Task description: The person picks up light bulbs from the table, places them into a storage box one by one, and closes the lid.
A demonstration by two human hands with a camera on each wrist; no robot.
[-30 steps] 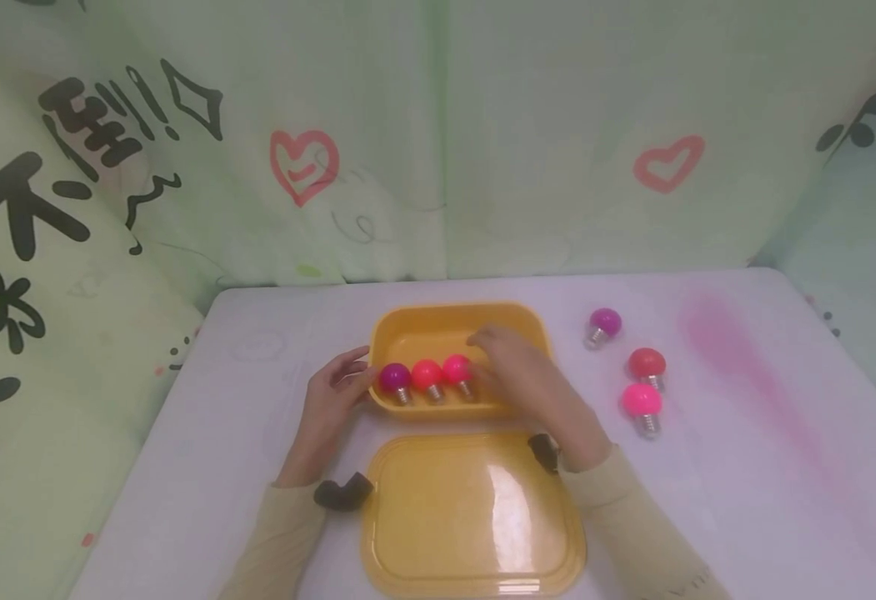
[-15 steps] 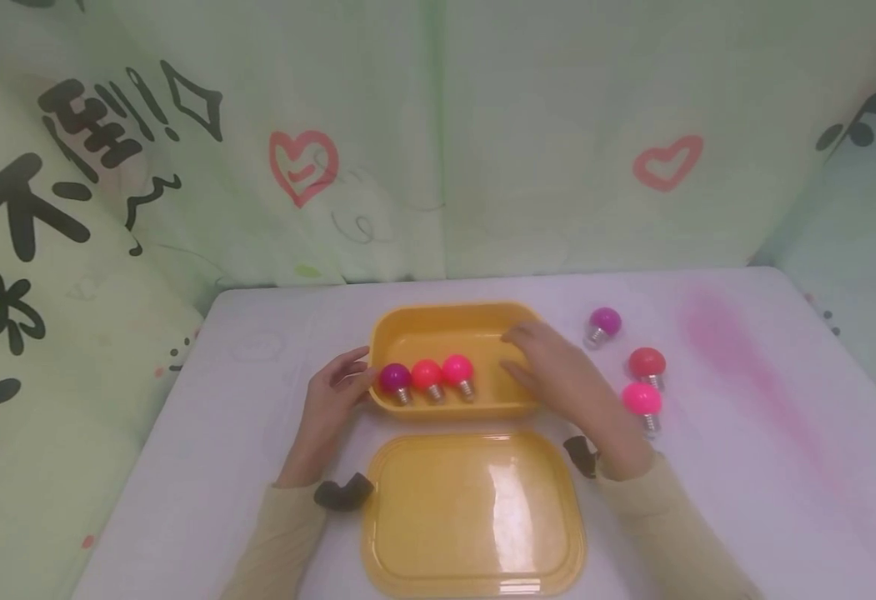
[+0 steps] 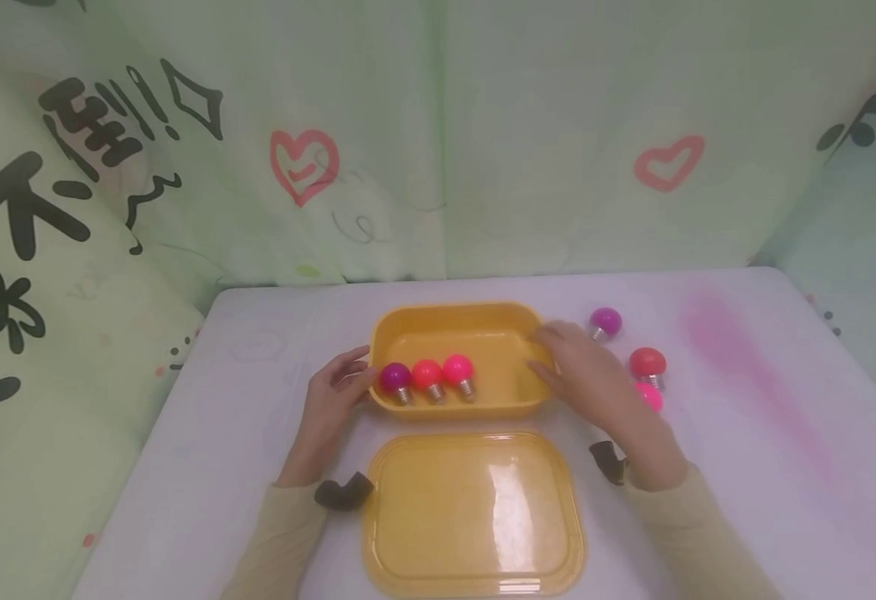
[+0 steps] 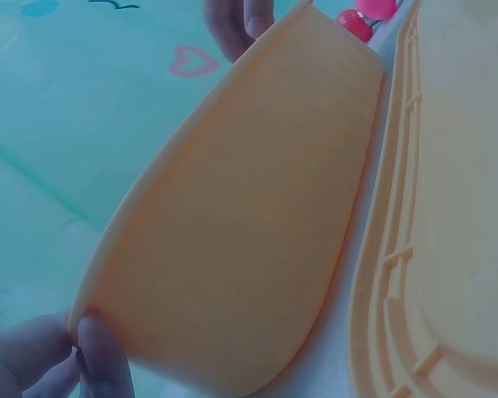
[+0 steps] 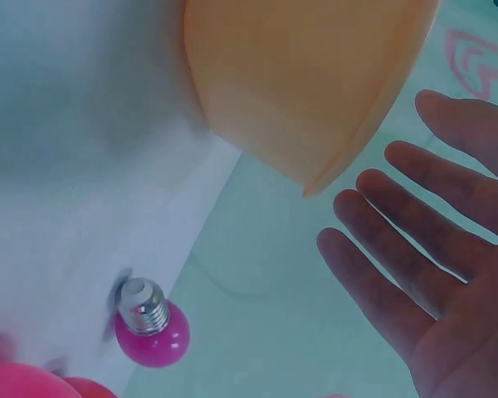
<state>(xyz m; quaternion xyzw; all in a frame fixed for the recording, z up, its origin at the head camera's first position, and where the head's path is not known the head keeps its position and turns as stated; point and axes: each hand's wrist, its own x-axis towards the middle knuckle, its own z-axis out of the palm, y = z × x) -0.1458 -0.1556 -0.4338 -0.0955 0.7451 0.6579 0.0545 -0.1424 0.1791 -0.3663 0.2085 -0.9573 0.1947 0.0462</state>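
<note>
One pink bulb (image 3: 651, 397) part-hidden | left hand (image 3: 335, 388) pinches box (image 3: 471, 335) | right hand (image 3: 593, 371) spread, contact unclear

6 bulbs (image 3: 427, 375) (2 purp.), 2 hands (image 3: 336, 393) (image 3: 595, 379), 1 box (image 3: 453, 332), 1 lid (image 3: 445, 512).

Three bulbs (image 3: 427, 375) side by side inside the box (image 3: 460, 333), a lid (image 3: 445, 517) before the box, three more bulbs (image 3: 648, 362) to its right, a curtain (image 3: 520, 208) behind it.

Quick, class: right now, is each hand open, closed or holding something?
Left hand: holding, pinching the yellow container.
Right hand: open, holding nothing.
</note>
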